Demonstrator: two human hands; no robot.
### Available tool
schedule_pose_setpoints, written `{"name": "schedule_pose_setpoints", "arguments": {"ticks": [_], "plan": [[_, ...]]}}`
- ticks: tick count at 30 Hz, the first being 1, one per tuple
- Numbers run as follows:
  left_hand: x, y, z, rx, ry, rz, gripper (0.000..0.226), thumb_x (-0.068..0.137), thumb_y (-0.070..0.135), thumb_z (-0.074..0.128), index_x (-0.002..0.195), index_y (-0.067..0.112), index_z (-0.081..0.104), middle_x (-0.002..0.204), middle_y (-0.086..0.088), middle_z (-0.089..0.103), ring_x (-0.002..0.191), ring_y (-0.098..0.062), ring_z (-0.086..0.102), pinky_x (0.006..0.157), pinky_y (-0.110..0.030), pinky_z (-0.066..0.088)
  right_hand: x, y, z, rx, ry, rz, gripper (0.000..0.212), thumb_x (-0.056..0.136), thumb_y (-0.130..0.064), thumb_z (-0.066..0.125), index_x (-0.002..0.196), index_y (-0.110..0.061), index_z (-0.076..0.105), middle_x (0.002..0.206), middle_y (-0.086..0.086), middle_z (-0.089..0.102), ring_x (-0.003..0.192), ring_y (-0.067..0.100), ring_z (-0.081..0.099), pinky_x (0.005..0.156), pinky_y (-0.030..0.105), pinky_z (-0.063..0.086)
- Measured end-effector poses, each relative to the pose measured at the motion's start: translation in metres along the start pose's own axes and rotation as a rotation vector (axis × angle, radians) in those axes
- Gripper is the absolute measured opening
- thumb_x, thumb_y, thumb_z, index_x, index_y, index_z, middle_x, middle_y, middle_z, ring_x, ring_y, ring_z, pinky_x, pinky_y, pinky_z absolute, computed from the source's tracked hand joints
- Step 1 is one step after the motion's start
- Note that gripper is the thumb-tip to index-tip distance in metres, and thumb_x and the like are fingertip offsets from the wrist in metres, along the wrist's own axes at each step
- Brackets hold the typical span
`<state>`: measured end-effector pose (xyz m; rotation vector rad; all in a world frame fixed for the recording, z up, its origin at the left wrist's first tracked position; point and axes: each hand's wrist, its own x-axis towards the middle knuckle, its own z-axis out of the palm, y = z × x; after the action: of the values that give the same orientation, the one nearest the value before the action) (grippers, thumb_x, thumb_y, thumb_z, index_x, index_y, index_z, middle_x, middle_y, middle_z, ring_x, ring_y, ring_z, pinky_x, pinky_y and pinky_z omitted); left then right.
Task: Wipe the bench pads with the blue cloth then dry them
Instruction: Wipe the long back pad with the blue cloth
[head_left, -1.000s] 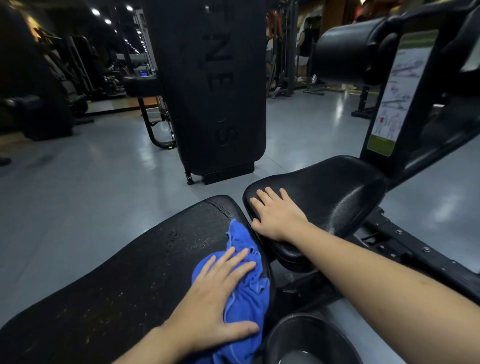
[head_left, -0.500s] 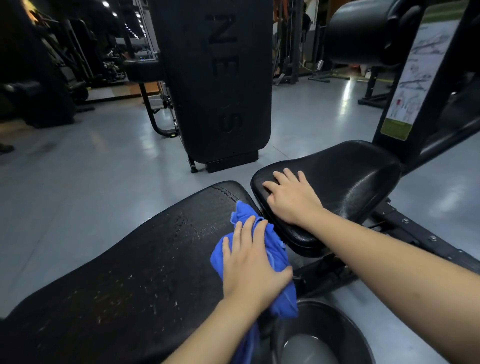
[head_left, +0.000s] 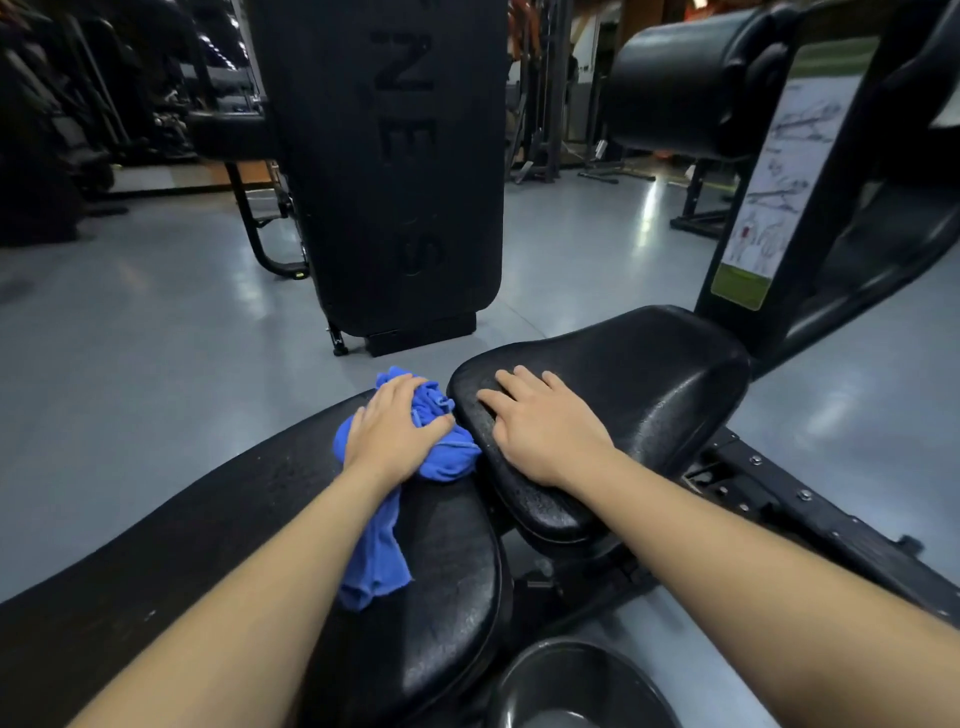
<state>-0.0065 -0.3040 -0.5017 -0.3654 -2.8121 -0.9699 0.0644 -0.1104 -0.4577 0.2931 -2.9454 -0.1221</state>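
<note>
A long black back pad (head_left: 197, 525) runs from the lower left to the middle, wet and speckled. My left hand (head_left: 392, 428) presses a bunched blue cloth (head_left: 441, 457) onto the pad's far end, and a tail of the cloth hangs down under my forearm. The smaller black seat pad (head_left: 649, 384) lies to the right, separated by a narrow gap. My right hand (head_left: 540, 423) rests flat on its near left part, fingers spread, holding nothing.
A black basin (head_left: 576, 680) stands on the floor at the bottom right. A tall black weight-stack cover (head_left: 400, 171) stands ahead. A roller pad (head_left: 691, 83) and an instruction placard (head_left: 779, 171) rise at the right on the bench frame (head_left: 810, 509). Grey floor surrounds the bench.
My left hand has pushed the blue cloth forward along the back pad to its far end. My right hand has stayed flat on the seat pad.
</note>
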Motion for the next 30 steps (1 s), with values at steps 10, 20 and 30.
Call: {"name": "schedule_pose_setpoints", "arguments": {"ticks": [10, 20, 30], "plan": [[0.058, -0.041, -0.029, -0.026, -0.093, -0.176, 0.087, 0.066, 0.083, 0.056, 0.135, 0.03, 0.049, 0.136, -0.006, 0.053, 0.126, -0.03, 0.052, 0.105, -0.045, 0.039, 0.0, 0.002, 0.003, 0.031, -0.001, -0.013, 0.058, 0.102, -0.045, 0.026, 0.156, -0.024, 0.03, 0.165, 0.008, 0.023, 0.153, 0.026, 0.012, 0.123, 0.045, 0.01], [0.003, -0.125, -0.064, -0.04, -0.047, -0.329, 0.109, 0.054, 0.093, 0.045, 0.143, 0.031, 0.044, 0.143, -0.011, 0.048, 0.133, -0.031, 0.046, 0.111, -0.049, 0.035, -0.002, 0.002, 0.002, 0.053, -0.023, -0.014, 0.059, 0.102, -0.045, 0.023, 0.158, -0.024, 0.025, 0.167, 0.008, 0.017, 0.154, 0.025, 0.007, 0.124, 0.044, 0.006], [-0.11, -0.119, -0.077, -0.018, -0.049, -0.172, 0.077, 0.066, 0.084, 0.04, 0.136, 0.053, 0.04, 0.146, 0.007, 0.043, 0.139, -0.018, 0.04, 0.111, -0.036, 0.029, -0.012, -0.007, -0.006, 0.14, 0.057, -0.154, 0.043, 0.103, -0.032, 0.038, 0.143, -0.028, 0.052, 0.147, -0.002, 0.049, 0.125, 0.023, 0.048, 0.104, 0.037, 0.039]]}}
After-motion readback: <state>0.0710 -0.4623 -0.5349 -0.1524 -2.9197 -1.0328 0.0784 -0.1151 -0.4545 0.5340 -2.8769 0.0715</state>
